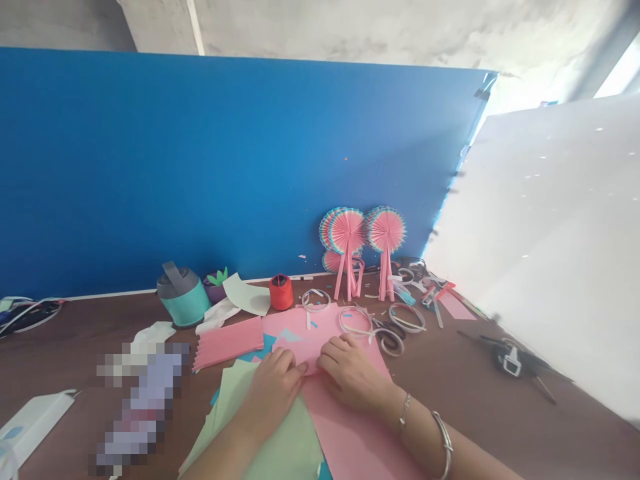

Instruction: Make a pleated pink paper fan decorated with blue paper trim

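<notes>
My left hand (pixel 273 390) and my right hand (pixel 350 373) meet on a pink paper sheet (pixel 350 433) that lies on the brown table (pixel 475 393). Both hands have their fingers curled and pinch a fold of the pink paper between them. A light green sheet (pixel 280 447) lies under my left hand. A pleated pink paper (pixel 227 341) rests just left of my hands. Bracelets circle my right wrist.
Finished pink paper fans (pixel 363 233) lean on the blue board (pixel 200 167) at the back. A red spool (pixel 281 292), a teal tape dispenser (pixel 183 297), tape rolls (pixel 356 321), scissors (pixel 387 328) and scraps lie behind my hands. A white board (pixel 550 233) stands at right.
</notes>
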Demonstrator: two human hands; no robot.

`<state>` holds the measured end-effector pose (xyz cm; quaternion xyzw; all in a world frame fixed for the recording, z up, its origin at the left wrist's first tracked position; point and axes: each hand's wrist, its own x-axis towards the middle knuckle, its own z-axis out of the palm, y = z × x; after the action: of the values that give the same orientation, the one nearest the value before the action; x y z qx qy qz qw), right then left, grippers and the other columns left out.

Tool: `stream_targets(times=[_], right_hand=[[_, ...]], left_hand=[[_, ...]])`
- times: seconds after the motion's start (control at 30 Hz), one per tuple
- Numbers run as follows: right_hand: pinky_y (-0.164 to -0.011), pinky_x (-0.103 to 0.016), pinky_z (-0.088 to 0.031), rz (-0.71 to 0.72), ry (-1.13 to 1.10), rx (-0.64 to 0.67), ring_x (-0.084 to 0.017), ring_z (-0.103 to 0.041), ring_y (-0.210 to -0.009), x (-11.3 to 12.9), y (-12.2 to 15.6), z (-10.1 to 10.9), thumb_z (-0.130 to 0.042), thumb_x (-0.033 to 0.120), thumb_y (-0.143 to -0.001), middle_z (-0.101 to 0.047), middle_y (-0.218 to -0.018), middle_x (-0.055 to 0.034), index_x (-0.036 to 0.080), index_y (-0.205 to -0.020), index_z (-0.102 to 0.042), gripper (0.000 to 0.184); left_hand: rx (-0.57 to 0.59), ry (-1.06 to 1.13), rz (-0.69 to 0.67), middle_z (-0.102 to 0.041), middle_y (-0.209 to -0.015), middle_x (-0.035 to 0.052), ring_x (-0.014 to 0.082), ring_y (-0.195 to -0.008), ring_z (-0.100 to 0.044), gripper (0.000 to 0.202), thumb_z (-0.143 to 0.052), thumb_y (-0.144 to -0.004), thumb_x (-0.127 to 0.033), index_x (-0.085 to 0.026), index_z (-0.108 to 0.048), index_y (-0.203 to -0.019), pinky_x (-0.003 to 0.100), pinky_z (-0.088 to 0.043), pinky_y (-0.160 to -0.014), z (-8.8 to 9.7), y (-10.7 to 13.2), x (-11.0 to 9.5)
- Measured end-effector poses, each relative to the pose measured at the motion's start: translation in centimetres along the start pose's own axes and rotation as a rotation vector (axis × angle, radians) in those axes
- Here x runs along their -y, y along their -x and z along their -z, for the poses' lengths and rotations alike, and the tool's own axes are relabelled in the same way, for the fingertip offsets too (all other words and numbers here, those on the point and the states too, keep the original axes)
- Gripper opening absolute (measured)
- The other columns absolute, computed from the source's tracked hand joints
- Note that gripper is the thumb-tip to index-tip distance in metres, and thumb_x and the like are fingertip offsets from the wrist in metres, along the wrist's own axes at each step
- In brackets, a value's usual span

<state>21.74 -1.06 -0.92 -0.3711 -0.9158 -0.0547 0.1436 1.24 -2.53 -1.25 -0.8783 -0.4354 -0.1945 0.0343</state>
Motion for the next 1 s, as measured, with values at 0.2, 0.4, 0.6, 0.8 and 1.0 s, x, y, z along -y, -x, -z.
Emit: stream_targets(times=[0.2, 0.4, 0.6, 0.8, 1.0], right_hand=[[-0.063, -0.028, -0.029, -0.061, -0.102, 0.110, -0.016, -0.046, -0.073, -0.9, 0.2, -0.7, -0.047, 0.005, -0.068, -0.057, -0.079, -0.0040, 0.017, -0.081, -0.061, 0.022], [-0.066, -0.025, -0.035, -0.076, -0.269, 0.110, -0.015, -0.053, -0.077, -2.3, 0.6, -0.4, -0.046, 0.008, -0.080, -0.059, -0.079, -0.0034, 0.023, -0.095, -0.068, 0.031], [-0.072, -0.026, -0.041, -0.159, -0.410, 0.110, -0.017, -0.057, -0.083, -2.5, 0.6, 0.8, -0.044, 0.010, -0.084, -0.064, -0.088, -0.0061, 0.020, -0.101, -0.067, 0.030], [-0.063, -0.023, -0.041, -0.342, -0.578, 0.097, -0.013, -0.055, -0.068, -2.5, 0.5, 1.1, -0.048, 0.008, -0.076, -0.064, -0.076, -0.0023, 0.016, -0.076, -0.062, 0.016], [-0.067, -0.024, -0.042, -0.315, -0.614, 0.051, -0.013, -0.055, -0.070, -3.0, 0.5, 0.5, -0.049, 0.012, -0.081, -0.061, -0.075, -0.0025, 0.017, -0.072, -0.061, 0.016]], left_hand=[[0.150, 0.294, 0.182, -0.065, -0.080, 0.0011, 0.0173, -0.083, -0.058, 0.021, -0.052, -0.086, -0.016, -0.024, -0.071, -0.082, 0.028, -0.042, -0.072, 1.6, 0.1, 1.0], [0.227, 0.448, 0.316, -0.068, -0.087, 0.0019, 0.0180, -0.084, -0.061, 0.026, -0.048, -0.085, -0.023, -0.027, -0.074, -0.086, 0.028, -0.044, -0.073, 2.3, 0.5, 2.4], [0.235, 0.505, 0.348, -0.069, -0.091, 0.0020, 0.0183, -0.089, -0.061, 0.028, -0.045, -0.084, -0.022, -0.026, -0.073, -0.087, 0.028, -0.045, -0.076, 2.5, 0.4, 2.4], [0.197, 0.547, 0.432, -0.071, -0.088, 0.0017, 0.0182, -0.083, -0.062, 0.021, -0.048, -0.080, -0.024, -0.023, -0.070, -0.080, 0.028, -0.045, -0.074, 1.6, 0.5, 3.2], [0.198, 0.557, 0.426, -0.067, -0.083, 0.0029, 0.0187, -0.079, -0.060, 0.027, -0.043, -0.081, -0.028, -0.022, -0.069, -0.073, 0.028, -0.043, -0.071, 1.5, 0.6, 3.3]])
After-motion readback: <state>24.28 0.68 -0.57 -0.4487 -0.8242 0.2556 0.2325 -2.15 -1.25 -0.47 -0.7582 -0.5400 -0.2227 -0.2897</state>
